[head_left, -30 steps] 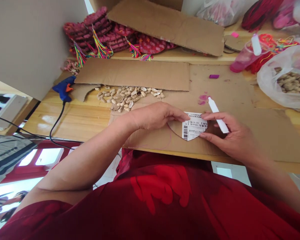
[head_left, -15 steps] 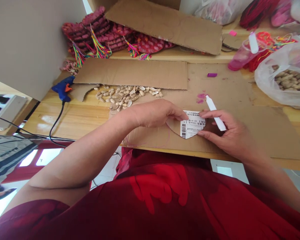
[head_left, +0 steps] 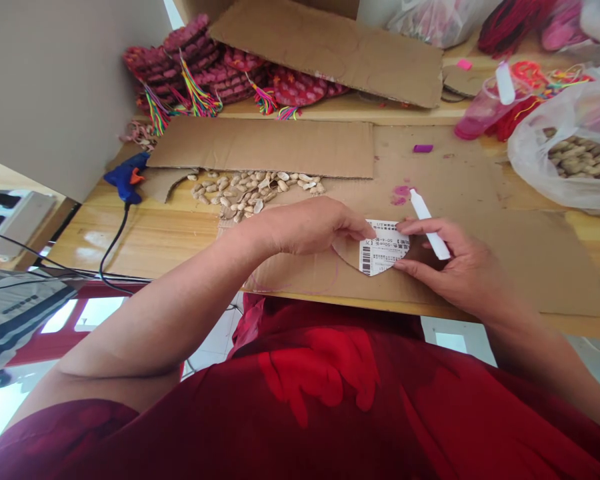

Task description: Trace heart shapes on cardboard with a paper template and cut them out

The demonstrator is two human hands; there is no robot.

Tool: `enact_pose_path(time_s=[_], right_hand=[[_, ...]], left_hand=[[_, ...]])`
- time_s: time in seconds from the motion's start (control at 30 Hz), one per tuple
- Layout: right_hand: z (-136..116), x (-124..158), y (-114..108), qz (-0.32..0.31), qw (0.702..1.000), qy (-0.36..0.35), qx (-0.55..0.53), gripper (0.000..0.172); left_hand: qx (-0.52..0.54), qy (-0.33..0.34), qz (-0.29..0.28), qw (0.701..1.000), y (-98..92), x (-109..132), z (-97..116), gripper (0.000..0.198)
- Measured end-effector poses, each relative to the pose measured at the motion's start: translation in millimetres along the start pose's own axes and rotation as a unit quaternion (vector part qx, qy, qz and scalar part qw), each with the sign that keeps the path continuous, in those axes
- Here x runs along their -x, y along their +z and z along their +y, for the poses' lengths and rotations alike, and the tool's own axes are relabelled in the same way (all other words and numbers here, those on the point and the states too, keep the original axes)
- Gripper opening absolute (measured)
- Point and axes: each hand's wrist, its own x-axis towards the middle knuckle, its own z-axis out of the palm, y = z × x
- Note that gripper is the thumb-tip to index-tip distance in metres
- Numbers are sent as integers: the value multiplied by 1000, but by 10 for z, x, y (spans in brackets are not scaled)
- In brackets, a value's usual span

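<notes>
A heart-shaped cardboard cutout (head_left: 353, 252) with a white barcode label (head_left: 383, 250) lies on a flat cardboard sheet (head_left: 480, 200) near the table's front edge. My left hand (head_left: 310, 227) pinches the cutout's upper left edge, fingers closed on it. At the cutout's right side, my right hand (head_left: 455, 267) presses on it with fingertips while a white marker (head_left: 430, 223) sits between its fingers, tip pointing away. A pink ink blot (head_left: 400, 195) marks the sheet just beyond the marker tip.
Peanut shells (head_left: 253, 190) lie heaped left of centre, beside a blue glue gun (head_left: 127, 177) with a black cord. More cardboard (head_left: 265, 147) covers the back. Red tasselled ornaments (head_left: 215, 67) pile at the rear. A plastic bag of peanuts (head_left: 575, 157) and a pink bottle (head_left: 485, 103) sit right.
Both hands and the cutout have shifted very slightly left and away; the view also drifted a little. The grips look the same.
</notes>
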Motion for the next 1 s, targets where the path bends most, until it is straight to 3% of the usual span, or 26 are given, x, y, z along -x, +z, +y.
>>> enact_pose_path(time_s=[0.53, 0.63, 0.77, 1.0], right_hand=[[-16, 2, -2, -3, 1000, 1, -2, 39], [-14, 4, -6, -4, 1000, 1, -4, 40], [-23, 1, -16, -10, 1000, 0, 5, 41], [5, -23, -17, -17, 1000, -14, 7, 43]], left_hand=[[-6, -4, 1, 1000, 47, 12, 25, 66], [-44, -3, 24, 999, 142, 13, 126, 56], [-180, -29, 91, 979, 363, -22, 370, 32], [-281, -76, 158, 944, 660, -131, 632, 38]])
